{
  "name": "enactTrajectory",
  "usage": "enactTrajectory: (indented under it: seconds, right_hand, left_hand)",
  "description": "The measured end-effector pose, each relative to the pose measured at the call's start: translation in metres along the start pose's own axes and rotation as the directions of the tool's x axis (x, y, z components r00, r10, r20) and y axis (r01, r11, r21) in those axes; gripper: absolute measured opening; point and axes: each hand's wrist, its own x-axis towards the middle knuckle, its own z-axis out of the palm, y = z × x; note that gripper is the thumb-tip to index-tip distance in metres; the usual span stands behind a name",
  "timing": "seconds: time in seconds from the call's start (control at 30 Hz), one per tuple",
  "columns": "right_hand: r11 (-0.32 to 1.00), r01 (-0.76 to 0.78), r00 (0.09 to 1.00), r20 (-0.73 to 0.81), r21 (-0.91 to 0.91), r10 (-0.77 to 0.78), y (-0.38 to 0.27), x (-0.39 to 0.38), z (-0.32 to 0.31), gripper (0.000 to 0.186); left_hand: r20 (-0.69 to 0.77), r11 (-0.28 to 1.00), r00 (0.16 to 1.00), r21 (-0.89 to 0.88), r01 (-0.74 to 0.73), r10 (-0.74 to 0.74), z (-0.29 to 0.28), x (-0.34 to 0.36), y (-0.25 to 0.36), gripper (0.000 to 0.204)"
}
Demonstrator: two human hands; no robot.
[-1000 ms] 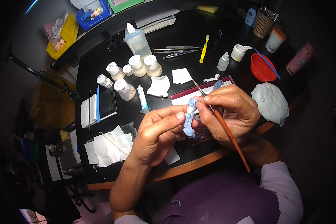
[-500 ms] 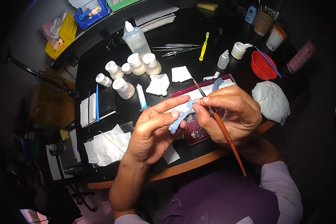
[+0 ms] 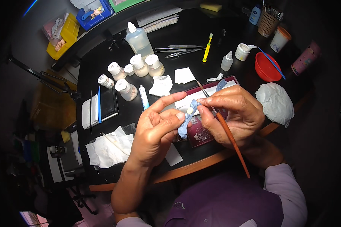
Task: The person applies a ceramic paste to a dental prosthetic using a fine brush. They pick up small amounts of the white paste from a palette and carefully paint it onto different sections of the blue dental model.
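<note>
Between my hands is a pale blue dental model [image 3: 185, 126] with a white tooth [image 3: 189, 111] on it. My left hand [image 3: 157, 134] grips the model's left side with the thumb, its index finger raised above. My right hand [image 3: 233, 113] pinches the upper end of the model and also holds a wooden-handled paintbrush [image 3: 231, 140], whose tip points up and away from me. Behind and below them lies a maroon case [image 3: 202, 136] with white sheets [image 3: 185, 99] and a second blue model [image 3: 220, 85] on it.
The black desk [image 3: 189, 30] carries powder jars [image 3: 139, 66], a large bottle [image 3: 139, 41], syringe [image 3: 143, 96], tweezers [image 3: 182, 53], yellow-green tool [image 3: 207, 49], dropper bottle [image 3: 226, 61], red bowl [image 3: 265, 70], wrapped bundle [image 3: 274, 104] and tissues [image 3: 106, 151]. Yellow [image 3: 64, 36] and blue [image 3: 91, 17] bins stand at back left.
The model has tilted clockwise, its lower end shifting left and then slightly back. My left index finger has lifted up and away from it. My right hand has moved little.
</note>
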Motion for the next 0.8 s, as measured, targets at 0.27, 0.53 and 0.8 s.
enactTrajectory:
  seconds: [0.27,0.53,0.8]
  right_hand:
    - [0.999,0.031,0.997,0.072,-0.017,-0.03,0.005,-0.002,-0.002,0.029]
    - [0.984,0.149,0.987,0.071,-0.1,-0.142,0.001,-0.001,-0.001,0.031]
    - [0.983,0.178,0.98,0.098,-0.052,-0.173,0.004,-0.005,0.003,0.032]
  left_hand:
    - [-0.106,0.944,0.967,0.267,-0.196,0.231,0.014,-0.004,-0.006,0.05]
    - [-0.094,0.917,0.944,0.282,-0.281,0.318,0.016,-0.004,-0.007,0.05]
    - [0.008,0.617,0.773,0.597,-0.512,0.634,0.01,-0.002,-0.016,0.052]
